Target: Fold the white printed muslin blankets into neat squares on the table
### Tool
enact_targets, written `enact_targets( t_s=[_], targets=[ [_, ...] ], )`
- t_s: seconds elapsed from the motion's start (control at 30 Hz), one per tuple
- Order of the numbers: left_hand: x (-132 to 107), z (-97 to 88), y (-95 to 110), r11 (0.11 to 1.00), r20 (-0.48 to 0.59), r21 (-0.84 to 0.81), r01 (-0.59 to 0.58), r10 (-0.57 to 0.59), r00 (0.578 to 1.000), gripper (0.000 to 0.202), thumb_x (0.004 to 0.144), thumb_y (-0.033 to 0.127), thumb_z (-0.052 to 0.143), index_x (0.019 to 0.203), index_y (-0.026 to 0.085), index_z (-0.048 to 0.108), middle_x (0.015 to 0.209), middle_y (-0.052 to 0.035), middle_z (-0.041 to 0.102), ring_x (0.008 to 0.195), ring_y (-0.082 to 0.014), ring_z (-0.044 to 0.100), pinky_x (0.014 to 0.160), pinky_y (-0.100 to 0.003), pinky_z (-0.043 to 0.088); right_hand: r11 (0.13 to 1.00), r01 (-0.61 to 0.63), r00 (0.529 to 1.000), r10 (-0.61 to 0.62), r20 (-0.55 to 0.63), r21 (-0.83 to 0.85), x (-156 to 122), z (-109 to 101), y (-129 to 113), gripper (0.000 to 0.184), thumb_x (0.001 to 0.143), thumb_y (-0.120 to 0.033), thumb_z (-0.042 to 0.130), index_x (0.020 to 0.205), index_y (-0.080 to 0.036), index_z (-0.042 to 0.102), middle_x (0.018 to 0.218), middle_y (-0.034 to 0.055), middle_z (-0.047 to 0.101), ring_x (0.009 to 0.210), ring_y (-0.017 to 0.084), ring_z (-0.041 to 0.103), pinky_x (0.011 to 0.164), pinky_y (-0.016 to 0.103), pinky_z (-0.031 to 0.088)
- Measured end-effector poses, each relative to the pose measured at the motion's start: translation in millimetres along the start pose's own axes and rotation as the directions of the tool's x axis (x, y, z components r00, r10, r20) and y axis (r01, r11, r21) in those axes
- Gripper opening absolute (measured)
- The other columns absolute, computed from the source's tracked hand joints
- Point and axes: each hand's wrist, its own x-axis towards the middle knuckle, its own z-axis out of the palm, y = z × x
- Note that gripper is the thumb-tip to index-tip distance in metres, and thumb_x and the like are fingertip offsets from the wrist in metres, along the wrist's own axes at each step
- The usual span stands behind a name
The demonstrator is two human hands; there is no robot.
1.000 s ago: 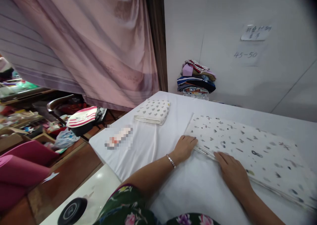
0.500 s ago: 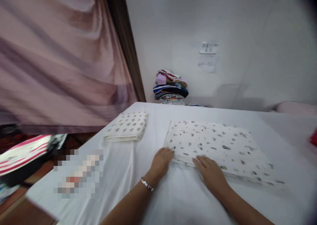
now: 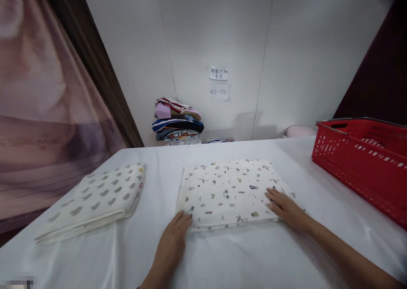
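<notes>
A folded white cloth with small printed motifs lies flat on the white-covered table in front of me. At its near left corner, my left hand rests with the fingers laid on the edge. My right hand lies open near the right side, fingers spread over the fabric. Layered edges show beyond my right hand. To the left is a second folded cloth, white with grey shapes, which neither hand touches.
A red plastic basket stands on the right of the table. Behind the far edge rises a stack of folded fabrics against the wall. Two paper notes hang there. A pink curtain hangs at the left.
My view has swung right, bringing the red basket into sight. My right hand has slid from the near edge to the right side of the cloth, whose right part now looks shorter.
</notes>
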Motion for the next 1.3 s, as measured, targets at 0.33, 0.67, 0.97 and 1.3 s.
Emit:
enact_targets(
  t_s=[0.33,0.67,0.97,1.3],
  targets=[
    [3,-9.3,3,0.999,0.026,0.031,-0.017,0.017,1.000,0.048,0.070,-0.001,0.035,0.101,0.020,0.065,0.104,-0.0003,0.068,0.102,-0.0213,0.061,0.082,-0.035,0.056,0.975,-0.089,0.991,0.066,-0.116,-0.202,51,4,41,0.055,0.090,-0.046,0.036,0.131,-0.011,0.045,0.141,0.0154,0.035,0.132,0.029,0.027,0.102,0.047,0.035],
    [1,-6.9,5,1.000,0.026,-0.010,0.019,-0.019,0.999,0.048,0.070,-0.002,0.034,0.101,0.019,0.064,0.104,-0.0017,0.068,0.103,-0.0199,0.060,0.083,-0.035,0.055,0.979,0.033,0.990,-0.060,-0.131,-0.200,22,1,49,0.050,0.090,-0.045,0.037,0.133,-0.020,0.044,0.141,0.0101,0.036,0.131,0.029,0.028,0.100,0.051,0.036],
    [14,-20.7,4,0.998,-0.031,-0.028,0.052,-0.053,0.998,0.055,0.068,-0.001,0.033,0.111,0.021,0.060,0.110,-0.0020,0.065,0.104,-0.0159,0.060,0.088,-0.032,0.052,0.934,0.313,0.942,-0.329,-0.071,-0.173,-41,9,28,0.058,0.086,-0.018,0.039,0.142,-0.030,0.026,0.141,0.0025,0.038,0.129,0.020,0.034,0.104,0.048,0.033],
    [28,-38.1,-2,0.995,0.076,-0.031,0.096,-0.093,0.993,0.055,0.071,0.000,0.031,0.116,0.019,0.056,0.111,-0.0055,0.065,0.102,-0.0169,0.060,0.098,-0.047,0.040,0.954,0.194,0.962,-0.230,-0.144,-0.227,-41,0,56,0.048,0.087,-0.019,0.033,0.133,-0.027,0.044,0.134,0.0041,0.048,0.120,0.022,0.046,0.097,0.044,0.041]
  ],
)
